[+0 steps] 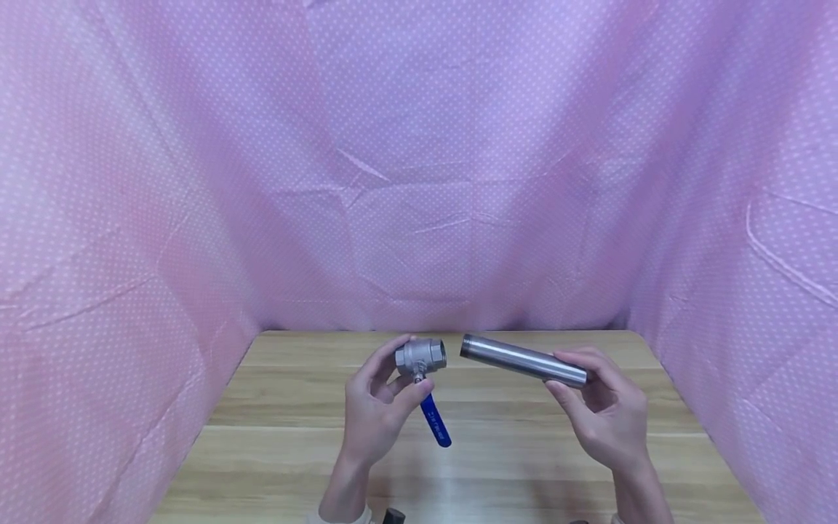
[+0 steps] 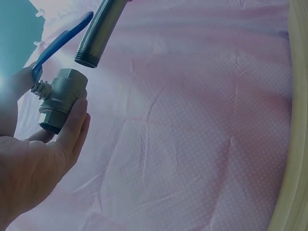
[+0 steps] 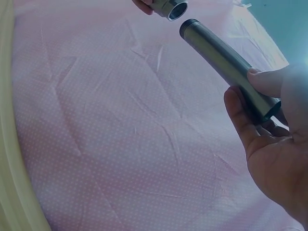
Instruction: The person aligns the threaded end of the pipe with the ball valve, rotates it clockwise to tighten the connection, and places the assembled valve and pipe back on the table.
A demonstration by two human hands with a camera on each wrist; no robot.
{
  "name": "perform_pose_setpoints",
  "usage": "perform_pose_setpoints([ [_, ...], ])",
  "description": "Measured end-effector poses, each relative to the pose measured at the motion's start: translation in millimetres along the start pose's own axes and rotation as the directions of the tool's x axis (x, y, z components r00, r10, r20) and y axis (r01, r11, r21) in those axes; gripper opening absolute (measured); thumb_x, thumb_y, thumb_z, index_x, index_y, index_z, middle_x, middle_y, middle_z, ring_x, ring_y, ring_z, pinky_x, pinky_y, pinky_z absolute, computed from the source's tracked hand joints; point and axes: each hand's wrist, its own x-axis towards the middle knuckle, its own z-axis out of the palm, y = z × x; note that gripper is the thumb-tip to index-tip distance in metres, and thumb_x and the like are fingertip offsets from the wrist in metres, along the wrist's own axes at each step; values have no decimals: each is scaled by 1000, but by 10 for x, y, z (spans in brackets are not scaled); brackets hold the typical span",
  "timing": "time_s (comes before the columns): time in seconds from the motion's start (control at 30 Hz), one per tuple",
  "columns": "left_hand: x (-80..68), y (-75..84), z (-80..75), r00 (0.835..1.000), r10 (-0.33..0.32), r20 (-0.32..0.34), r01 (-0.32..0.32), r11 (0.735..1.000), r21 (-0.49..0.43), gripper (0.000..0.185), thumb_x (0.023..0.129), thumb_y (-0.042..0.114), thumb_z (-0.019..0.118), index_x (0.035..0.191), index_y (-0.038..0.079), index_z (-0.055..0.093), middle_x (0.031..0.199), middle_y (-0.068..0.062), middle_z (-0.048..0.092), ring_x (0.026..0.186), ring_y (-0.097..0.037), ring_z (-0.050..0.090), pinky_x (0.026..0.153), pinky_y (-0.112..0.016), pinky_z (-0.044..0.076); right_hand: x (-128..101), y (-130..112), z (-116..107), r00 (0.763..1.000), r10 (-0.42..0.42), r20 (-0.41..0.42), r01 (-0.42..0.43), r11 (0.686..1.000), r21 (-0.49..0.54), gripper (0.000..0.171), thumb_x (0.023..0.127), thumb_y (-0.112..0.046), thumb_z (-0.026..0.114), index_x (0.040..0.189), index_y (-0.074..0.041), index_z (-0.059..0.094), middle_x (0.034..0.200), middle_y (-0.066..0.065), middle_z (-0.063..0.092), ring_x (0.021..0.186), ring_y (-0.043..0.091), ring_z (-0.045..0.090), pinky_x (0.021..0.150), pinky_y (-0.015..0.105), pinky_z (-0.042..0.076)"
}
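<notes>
My left hand [image 1: 376, 415] holds a steel ball valve [image 1: 419, 356] with a blue lever handle [image 1: 435, 421] that slants down toward me. The valve's threaded opening faces right. In my right hand [image 1: 609, 411] is a metal pipe [image 1: 517, 359], pinched near its right end between thumb and fingers. Its threaded end points left, a short gap from the valve and not touching it. The left wrist view shows the valve body [image 2: 62, 98] between fingers and thumb, with the pipe [image 2: 103, 31] above it. In the right wrist view, the pipe [image 3: 226, 62] lies near the valve's opening [image 3: 175, 9].
Below both hands lies a wooden table [image 1: 294, 437]. Pink dotted cloth [image 1: 419, 182] surrounds it at the back and both sides. A small dark object [image 1: 394, 516] shows at the bottom edge beside the left wrist.
</notes>
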Motion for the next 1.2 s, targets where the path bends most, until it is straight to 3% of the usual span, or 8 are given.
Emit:
perform_pose_setpoints([
  [0.3, -82, 75, 45, 1000, 5, -24, -6, 999, -43, 70, 85, -21, 81, 150, -10, 57, 153, -26, 67, 140, -23, 71, 116, -42, 68, 63, -116, 85, 999, -48, -8, 48, 998, 32, 42, 80, 37, 74, 118, 39, 58, 126, 26, 77, 116, 24, 79, 100, 22, 70],
  [0.47, -99, 102, 62, 999, 19, -43, -22, 997, -72, 69, 86, -21, 81, 149, -12, 57, 152, -27, 66, 130, -22, 76, 110, -36, 71, 81, -175, 128, 998, -60, -21, 61, 997, 44, 42, 79, 38, 73, 118, 39, 58, 125, 27, 77, 114, 24, 79, 98, 22, 71],
  [0.73, -106, 110, 63, 997, -20, -71, 13, 994, -105, 71, 82, -20, 84, 148, -13, 57, 146, -11, 68, 122, -19, 79, 104, -34, 73, 93, -173, 138, 997, -72, -5, 72, 996, 49, 39, 82, 34, 75, 118, 39, 58, 126, 27, 77, 114, 24, 79, 98, 22, 71],
  [0.83, -111, 104, 58, 998, -5, -63, -2, 994, -111, 70, 82, -20, 84, 147, -14, 58, 142, -8, 71, 120, -19, 80, 104, -36, 73, 91, -155, 131, 997, -73, 0, 73, 996, 48, 39, 83, 34, 74, 118, 38, 58, 127, 27, 77, 115, 24, 79, 99, 22, 70],
  [0.97, -115, 98, 52, 999, 22, -44, -26, 994, -108, 69, 83, -20, 83, 147, -16, 58, 143, -11, 72, 122, -21, 81, 107, -38, 72, 85, -142, 119, 998, -70, -4, 70, 997, 34, 38, 83, 33, 75, 118, 38, 59, 127, 26, 77, 116, 24, 79, 99, 21, 70],
  [1.2, -115, 141, 74, 999, 4, -50, -8, 996, -90, 74, 82, -20, 84, 151, -13, 56, 147, -13, 72, 125, -24, 81, 110, -40, 70, 90, -143, 123, 996, -84, -10, 84, 996, 21, 38, 84, 32, 76, 117, 38, 59, 128, 27, 78, 119, 25, 79, 99, 21, 70],
])
